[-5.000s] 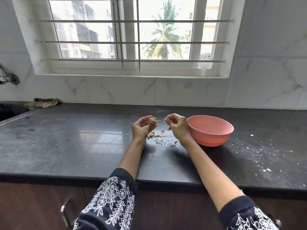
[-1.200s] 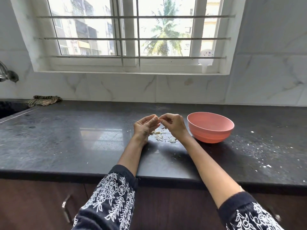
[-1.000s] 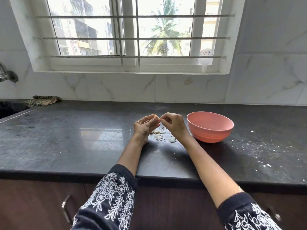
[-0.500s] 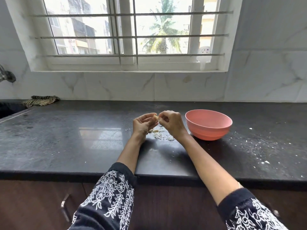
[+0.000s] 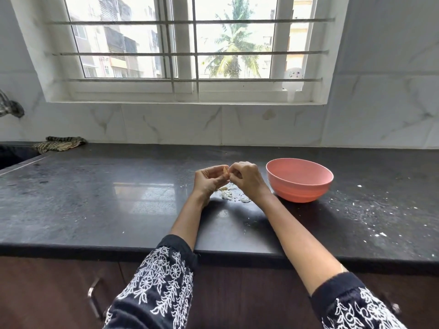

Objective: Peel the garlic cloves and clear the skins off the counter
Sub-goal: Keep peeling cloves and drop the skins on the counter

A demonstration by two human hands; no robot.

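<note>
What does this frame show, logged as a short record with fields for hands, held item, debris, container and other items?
left hand: left hand pinches the small pale garlic clove
right hand: right hand pinches the same clove, fingertips meeting the left's
debris: scattered papery garlic skins on the black stone counter, under the hands
container: round pink plastic bowl, right of the hands; contents not visible
other: striped cloth at far left

A: Item, hands?
B: Left hand (image 5: 209,180) and right hand (image 5: 245,179), fingertips meeting, both pinching one garlic clove (image 5: 225,170) above the dark counter (image 5: 95,198).
A: Beneath them?
B: Loose garlic skins (image 5: 229,194) on the counter.
A: Vessels?
B: One pink bowl (image 5: 299,184), just right of the right hand.
A: Sundries?
B: Striped cloth (image 5: 59,144) at far left by the wall; barred window (image 5: 190,48) behind.
</note>
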